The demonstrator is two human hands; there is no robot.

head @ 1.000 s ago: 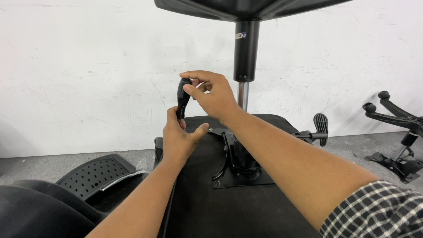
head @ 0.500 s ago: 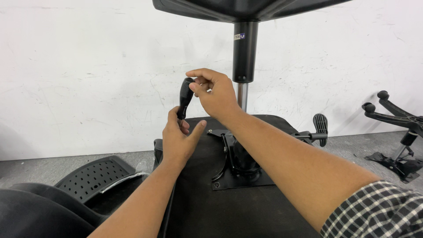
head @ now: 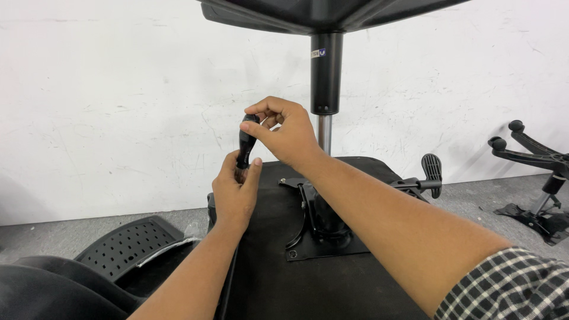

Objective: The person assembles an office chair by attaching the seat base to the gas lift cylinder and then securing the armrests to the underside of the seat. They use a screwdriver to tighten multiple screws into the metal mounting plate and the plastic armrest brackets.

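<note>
Barely shifted, both hands' fingers still grip the black handle (head: 245, 142) above the seat (head: 308, 278).

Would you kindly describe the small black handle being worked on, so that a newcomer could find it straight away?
Start at the upturned black chair seat before the white wall. At its far left edge the left hand steadies a short upright black handle, while the right hand pinches its top. Unlike the flat paddle lever at right, it is rounded and stands vertical.
</note>
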